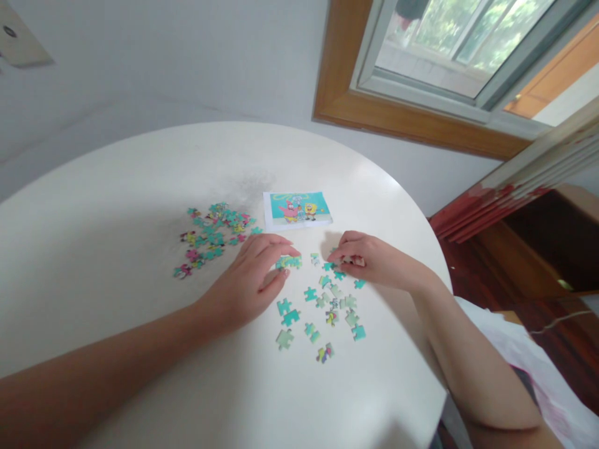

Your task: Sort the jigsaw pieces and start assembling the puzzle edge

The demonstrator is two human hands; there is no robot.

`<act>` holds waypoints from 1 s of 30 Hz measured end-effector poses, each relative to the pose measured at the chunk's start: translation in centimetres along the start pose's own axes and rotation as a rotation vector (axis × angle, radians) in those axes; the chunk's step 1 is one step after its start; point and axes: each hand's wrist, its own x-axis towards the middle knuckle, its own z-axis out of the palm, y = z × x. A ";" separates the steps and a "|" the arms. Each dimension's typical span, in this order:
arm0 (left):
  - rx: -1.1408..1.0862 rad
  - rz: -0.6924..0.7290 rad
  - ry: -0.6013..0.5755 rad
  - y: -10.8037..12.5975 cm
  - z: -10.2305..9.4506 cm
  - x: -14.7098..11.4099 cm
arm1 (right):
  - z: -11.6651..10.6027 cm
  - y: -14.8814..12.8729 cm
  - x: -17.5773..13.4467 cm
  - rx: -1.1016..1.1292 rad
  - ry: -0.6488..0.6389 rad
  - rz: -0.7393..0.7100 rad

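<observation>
My left hand lies on the round white table, its fingertips pressing on a small joined group of teal puzzle pieces. My right hand rests just to the right, fingers curled and pinching a puzzle piece at the tabletop. Between and below the hands lie several loose teal and pale green pieces. A second heap of pieces sits left of my left hand. A reference picture card with cartoon figures lies beyond the hands.
The table's curved edge runs close to my right forearm. A wood-framed window is in the wall behind. Dark wooden furniture and stacked red-edged boards stand to the right.
</observation>
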 end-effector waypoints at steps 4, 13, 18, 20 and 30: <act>-0.006 0.005 0.006 0.2 -0.2 0.1 | 0.3 0.3 0.2 -0.028 0.021 -0.006; -0.016 -0.012 0.006 0.1 0.0 0.0 | -0.6 0.0 -0.3 -0.027 -0.077 0.125; -0.017 -0.018 0.006 0.1 -0.1 0.0 | -0.6 0.1 -0.3 -0.011 -0.076 0.125; -0.014 -0.023 -0.005 0.2 -0.1 0.0 | -0.5 0.1 -0.3 -0.009 -0.074 0.117; -0.013 -0.030 -0.012 0.3 -0.2 0.1 | -0.5 0.1 -0.2 -0.009 -0.037 0.093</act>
